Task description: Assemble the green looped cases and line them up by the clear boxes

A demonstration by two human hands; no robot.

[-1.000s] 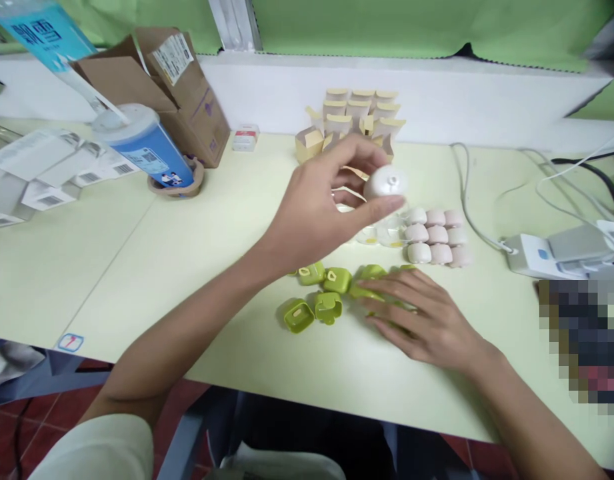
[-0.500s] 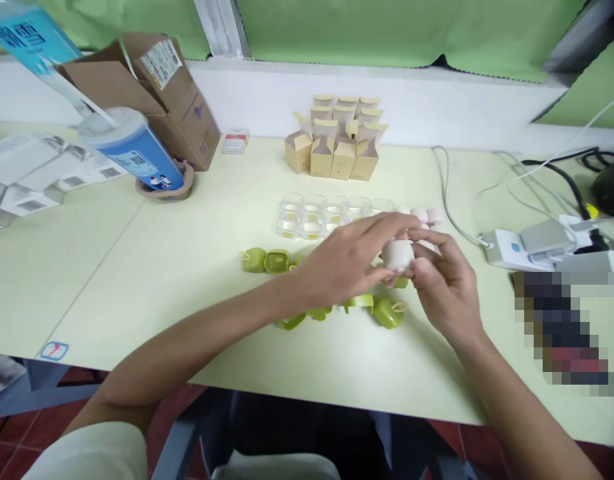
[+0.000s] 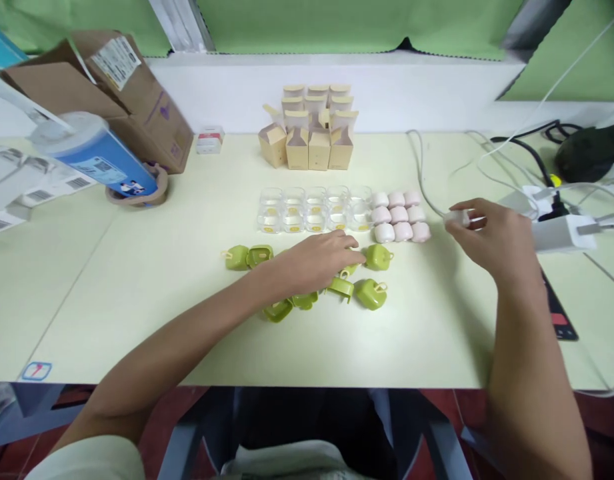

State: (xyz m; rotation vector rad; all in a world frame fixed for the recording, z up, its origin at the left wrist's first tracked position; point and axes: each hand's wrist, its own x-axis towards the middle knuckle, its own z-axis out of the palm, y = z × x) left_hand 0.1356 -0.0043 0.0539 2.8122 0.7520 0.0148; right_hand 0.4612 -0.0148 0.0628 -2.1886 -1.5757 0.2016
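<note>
My left hand [image 3: 319, 262] reaches over the green plastic cases [image 3: 371, 294], palm down with loosely stretched fingers and nothing visible in it. Its fingertips are near a green piece, and its wrist hides some of the others. Several small rounded blocks [image 3: 399, 215], white to pale pink, stand in three rows beside the clear plastic cups [image 3: 315, 210], which have yellow marks at their bases. To the right, my right hand [image 3: 497, 235] closes its thumb and fingers around the white cable end of a power strip [image 3: 457, 218]. Part of that strip is hidden behind the hand.
Small open kraft boxes [image 3: 307, 143] stand by the wall. A large cardboard carton [image 3: 147, 113], a blue canister [image 3: 114, 163] and white cartons [image 3: 17, 187] occupy the left. Cables [image 3: 531, 150] run across the right side, and a phone [image 3: 561, 317] lies partly behind my right forearm.
The white rounded block has left my hands. My right hand has moved right onto the power strip, and my left hand has drawn back over the green cases. The view has shifted right.
</note>
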